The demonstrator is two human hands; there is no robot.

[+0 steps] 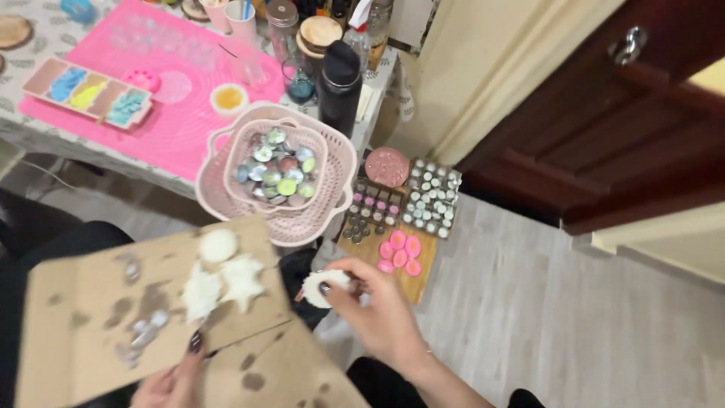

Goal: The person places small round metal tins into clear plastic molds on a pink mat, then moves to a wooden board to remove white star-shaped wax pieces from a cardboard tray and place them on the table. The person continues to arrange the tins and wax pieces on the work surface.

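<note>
In the head view, the right hand [377, 313] sat just right of centre, at about five o'clock from the pink basket, its grip pinched around a small round white wax piece [323, 288] held in the air over the floor, thumb and fingertips closed on its edge. The left hand [177, 378] was at the bottom edge, at seven o'clock from the right hand, its grip pressed on the near edge of a stained cardboard sheet [91, 302] with only the dark-nailed fingertips showing. On that sheet, three more white pieces [219, 276] lay close together, one round and two star-like, beside several grey smudges and a few small silvery bits. At twelve o'clock from the cardboard, the pink basket [332, 196] overhung the counter [45, 128] edge and held many small round tins in green, grey and pink tones. To the right, at three o'clock from the basket, a wooden board [415, 276] on the floor carried trays of little filled moulds and several pink ovals. Judging from this, one piece was in hand, three rested on the cardboard, and the basket's tins looked unemptied, so much of the work appeared left.
</note>
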